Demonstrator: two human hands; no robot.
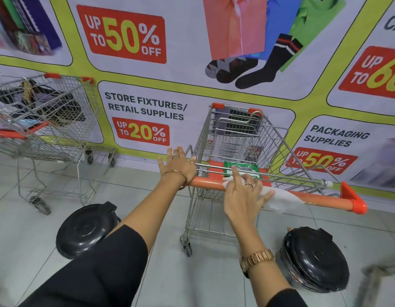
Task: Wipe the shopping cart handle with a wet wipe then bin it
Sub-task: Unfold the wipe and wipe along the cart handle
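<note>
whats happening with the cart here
A person is wiping the orange handle of a shopping cart. The right hand presses a white wet wipe flat on the bar, while the left hand rests open at the handle's left end. A green wipes packet lies on the cart's child seat. Two black lidded bins stand on the floor either side.

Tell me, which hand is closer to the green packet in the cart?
Right. The right hand lies just below the green packet, one finger over it; the left hand rests at the handle's left end.
</note>
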